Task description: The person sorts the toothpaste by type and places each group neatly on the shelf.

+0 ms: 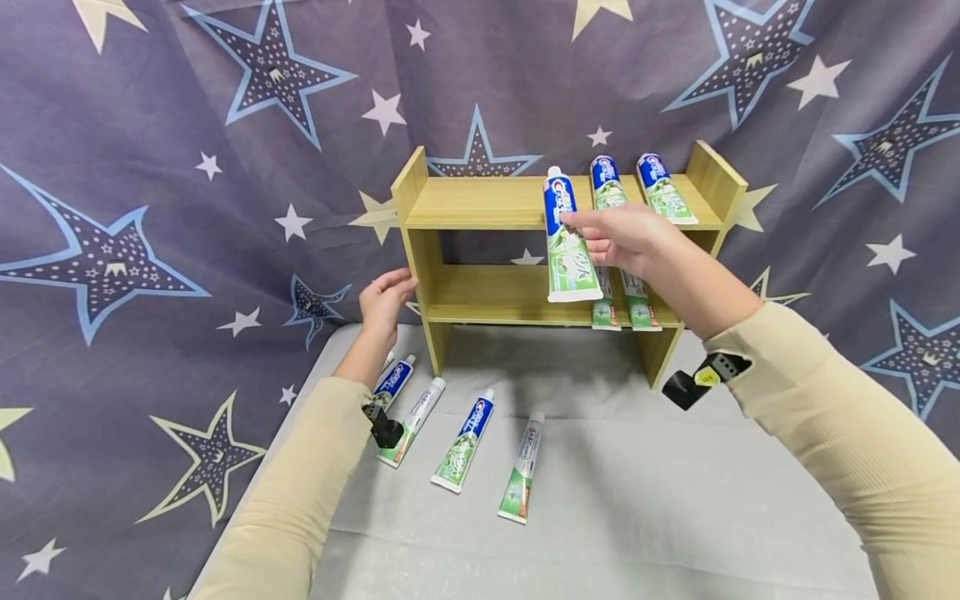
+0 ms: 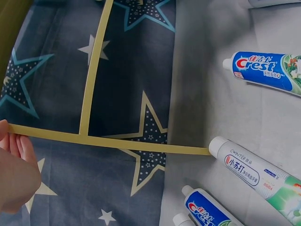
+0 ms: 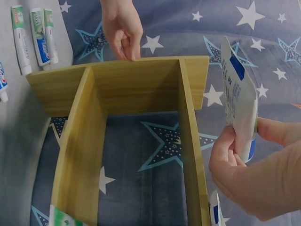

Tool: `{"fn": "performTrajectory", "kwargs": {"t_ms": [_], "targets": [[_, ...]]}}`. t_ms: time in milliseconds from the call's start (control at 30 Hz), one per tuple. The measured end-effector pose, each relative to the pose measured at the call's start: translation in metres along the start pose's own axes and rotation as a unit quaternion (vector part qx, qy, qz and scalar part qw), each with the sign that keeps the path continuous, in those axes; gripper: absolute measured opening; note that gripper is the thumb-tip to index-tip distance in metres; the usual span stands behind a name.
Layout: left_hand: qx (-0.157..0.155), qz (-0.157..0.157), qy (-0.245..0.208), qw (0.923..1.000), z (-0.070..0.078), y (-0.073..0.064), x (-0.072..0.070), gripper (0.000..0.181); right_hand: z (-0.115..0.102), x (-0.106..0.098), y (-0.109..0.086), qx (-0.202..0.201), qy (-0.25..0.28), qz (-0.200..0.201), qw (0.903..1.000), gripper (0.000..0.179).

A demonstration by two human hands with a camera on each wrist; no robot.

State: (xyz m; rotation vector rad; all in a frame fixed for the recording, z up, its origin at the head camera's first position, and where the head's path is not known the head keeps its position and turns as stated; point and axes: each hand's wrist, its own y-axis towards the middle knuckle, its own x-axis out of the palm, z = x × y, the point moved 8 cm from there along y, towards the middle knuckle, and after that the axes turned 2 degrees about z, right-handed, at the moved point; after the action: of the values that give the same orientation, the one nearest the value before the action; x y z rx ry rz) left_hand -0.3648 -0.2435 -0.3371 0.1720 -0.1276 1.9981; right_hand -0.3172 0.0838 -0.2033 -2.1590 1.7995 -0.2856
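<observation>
Presently, the Crest toothpaste tube (image 1: 567,254) lies just left of the right hand (image 1: 628,237), pinched between its thumb and fingers. Long axis: roughly front-to-back, cap away from the person, flat end toward them; near parallel to the two upper tubes (image 1: 606,175) just beyond that hand. Right wrist view: gap between held tube and upper board of the wooden shelf (image 1: 480,202). Below the right hand: two lower tubes (image 1: 643,310), partly covered. Left hand (image 1: 382,304), farther from the tube, rests loosely bent fingers against the shelf's left side panel. Below the left hand, toward the person: loose tubes (image 1: 462,442) on grey cloth (image 1: 637,492).
</observation>
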Motion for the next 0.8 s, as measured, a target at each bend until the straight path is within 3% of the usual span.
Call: {"fn": "performTrajectory", "kwargs": {"t_ms": [333, 633, 800], "targets": [[-0.004, 0.004, 0.005, 1.0, -0.002, 0.001, -0.001, 0.029, -0.023, -0.011, 0.024, -0.005, 0.04, 0.074, 0.9965, 0.082], [0.0, 0.005, 0.007, 1.0, -0.003, 0.002, -0.001, 0.027, -0.048, -0.029, 0.048, -0.031, 0.0, 0.164, 0.986, 0.077], [0.005, 0.001, -0.003, 1.0, -0.002, 0.004, 0.0, 0.025, -0.062, -0.04, 0.061, -0.048, -0.067, 0.224, 0.9711, 0.076]]}}
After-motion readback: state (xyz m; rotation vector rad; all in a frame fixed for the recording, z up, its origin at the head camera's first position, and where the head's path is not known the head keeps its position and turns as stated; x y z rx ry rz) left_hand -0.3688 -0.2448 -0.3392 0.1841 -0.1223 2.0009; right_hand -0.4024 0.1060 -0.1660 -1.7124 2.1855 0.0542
